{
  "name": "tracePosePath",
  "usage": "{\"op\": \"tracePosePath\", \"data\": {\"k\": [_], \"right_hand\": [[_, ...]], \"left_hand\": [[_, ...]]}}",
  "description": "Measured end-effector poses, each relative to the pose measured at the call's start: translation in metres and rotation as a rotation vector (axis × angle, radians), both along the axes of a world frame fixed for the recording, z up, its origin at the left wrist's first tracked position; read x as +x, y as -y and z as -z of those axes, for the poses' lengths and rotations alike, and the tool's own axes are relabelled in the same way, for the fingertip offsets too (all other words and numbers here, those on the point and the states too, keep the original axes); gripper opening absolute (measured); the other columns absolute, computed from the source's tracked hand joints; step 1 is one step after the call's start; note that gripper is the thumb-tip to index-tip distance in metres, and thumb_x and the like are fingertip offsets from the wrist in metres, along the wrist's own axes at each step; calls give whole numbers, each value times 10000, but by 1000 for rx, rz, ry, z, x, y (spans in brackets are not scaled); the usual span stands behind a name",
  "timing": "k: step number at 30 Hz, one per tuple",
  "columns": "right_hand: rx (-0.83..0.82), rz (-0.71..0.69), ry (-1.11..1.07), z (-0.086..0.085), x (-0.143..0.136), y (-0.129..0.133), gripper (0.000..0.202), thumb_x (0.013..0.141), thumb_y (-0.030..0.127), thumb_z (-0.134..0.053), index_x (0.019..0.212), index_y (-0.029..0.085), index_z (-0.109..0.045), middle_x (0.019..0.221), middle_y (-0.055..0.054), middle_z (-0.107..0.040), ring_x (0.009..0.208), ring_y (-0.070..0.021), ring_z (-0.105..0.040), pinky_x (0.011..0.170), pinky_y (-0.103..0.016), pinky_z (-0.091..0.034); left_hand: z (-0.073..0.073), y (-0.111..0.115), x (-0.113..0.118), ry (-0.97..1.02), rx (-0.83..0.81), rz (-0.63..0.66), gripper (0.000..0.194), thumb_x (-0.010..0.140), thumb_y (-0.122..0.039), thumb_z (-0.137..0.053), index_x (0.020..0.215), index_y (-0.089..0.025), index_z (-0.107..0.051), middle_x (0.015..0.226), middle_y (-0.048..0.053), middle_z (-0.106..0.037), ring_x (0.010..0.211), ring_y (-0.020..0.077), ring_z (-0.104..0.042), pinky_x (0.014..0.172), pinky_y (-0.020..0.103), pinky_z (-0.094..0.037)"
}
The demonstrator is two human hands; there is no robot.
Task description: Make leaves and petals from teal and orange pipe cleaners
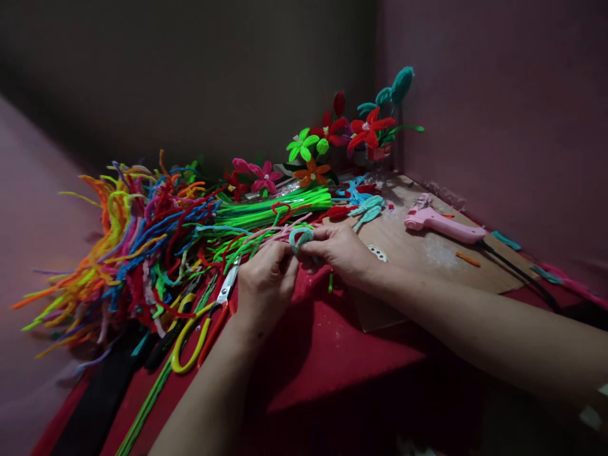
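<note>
A light blue pipe cleaner (301, 237), bent into a small loop, is pinched between both hands near the middle of the view. My left hand (268, 272) has its fingers closed on the lower left side of the loop. My right hand (339, 252) grips the loop's right side between thumb and fingers. The loop's lower part is hidden by the fingertips. Just behind the hands are bundled green pipe cleaners (275, 209) and light blue petal shapes (368, 209).
Loose multicoloured pipe cleaners (137, 234) pile up at the left. Yellow-handled scissors (192, 342) lie beside my left wrist. A pink glue gun (444, 225) with a black cord rests on cardboard (413, 253) at the right. Fuzzy flowers (311, 172) stand along the back.
</note>
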State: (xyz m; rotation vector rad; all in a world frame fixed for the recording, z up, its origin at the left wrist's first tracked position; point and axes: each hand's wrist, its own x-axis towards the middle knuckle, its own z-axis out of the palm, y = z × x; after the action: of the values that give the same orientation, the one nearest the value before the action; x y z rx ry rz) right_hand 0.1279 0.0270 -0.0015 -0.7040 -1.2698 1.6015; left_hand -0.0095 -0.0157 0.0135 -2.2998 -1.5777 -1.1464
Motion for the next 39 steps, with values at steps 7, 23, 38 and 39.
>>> {"op": "tracePosePath", "data": {"k": [7, 23, 38, 39], "right_hand": [[-100, -94, -68, 4, 1, -3, 64, 674, 170, -617, 645, 114, -629, 525, 3, -585, 443, -81, -521, 449, -201, -445], [-146, -178, -59, -1, 2, -2, 73, 654, 182, -611, 625, 115, -605, 464, -1, -564, 391, -94, -496, 409, -213, -402], [-281, -101, -184, -3, 1, -5, 63, 626, 122, -629, 676, 125, -590, 531, 28, -516, 420, -62, -393, 395, -214, -255], [-301, -93, -201, -3, 1, -4, 82, 625, 106, -624, 700, 124, -596, 560, 23, -535, 438, -64, -413, 405, -212, -267]], "left_hand": [[-5, -2, 2, 153, -206, 20, 123, 732, -199, -572, 618, -184, -527, 555, -28, -550, 506, 93, -493, 510, 203, -387], [-10, -7, -2, 728, -553, 224, 161, 642, -198, -704, 653, -156, -549, 534, -50, -528, 431, 59, -444, 408, 180, -342], [-4, -7, 9, 747, -512, 302, 178, 683, -121, -608, 808, -161, -487, 706, -34, -542, 511, 60, -499, 442, 171, -412], [-2, -7, 9, 734, -501, 290, 188, 684, -108, -592, 828, -164, -485, 728, -32, -542, 517, 53, -489, 449, 165, -404]]}}
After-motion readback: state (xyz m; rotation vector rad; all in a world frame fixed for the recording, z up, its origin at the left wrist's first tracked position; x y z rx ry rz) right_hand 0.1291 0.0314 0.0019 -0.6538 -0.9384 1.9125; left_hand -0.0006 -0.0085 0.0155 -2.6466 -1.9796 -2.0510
